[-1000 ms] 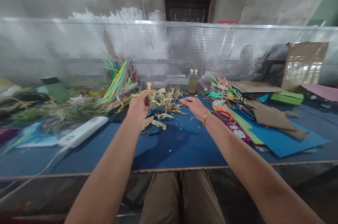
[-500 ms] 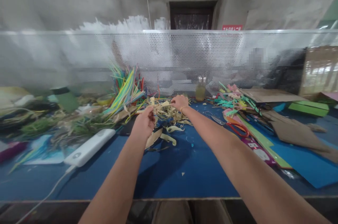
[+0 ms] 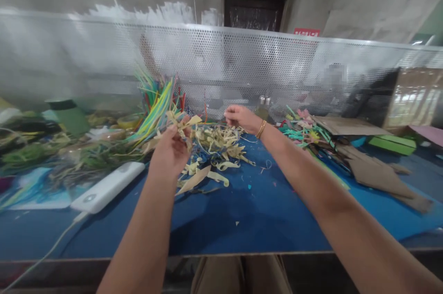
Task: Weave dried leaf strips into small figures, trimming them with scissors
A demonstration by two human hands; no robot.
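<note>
My left hand (image 3: 173, 148) is closed on a knotted bunch of dried husk strips (image 3: 183, 124), pale straw in colour, its ends sticking out above the fingers. My right hand (image 3: 240, 116) hangs in the air to the right of it, fingertips pinched; whatever may be between them is too small to make out. A loose heap of curled husk strips (image 3: 221, 144) lies on the blue table between and below both hands. A wider flat strip (image 3: 195, 179) lies at its near side.
A white power bank (image 3: 109, 188) with a cable lies left. Behind it stand coloured pipe cleaners (image 3: 161, 105) and a green bottle (image 3: 68, 118). Cardboard pieces (image 3: 377, 174) and a green box (image 3: 392, 144) are at right. A perforated metal screen (image 3: 249, 72) borders the back.
My left hand has moved left and up, lifting the knotted strips off the heap. My right hand has risen away from the heap. The view has tilted down slightly; my right arm now covers the orange-handled scissors.
</note>
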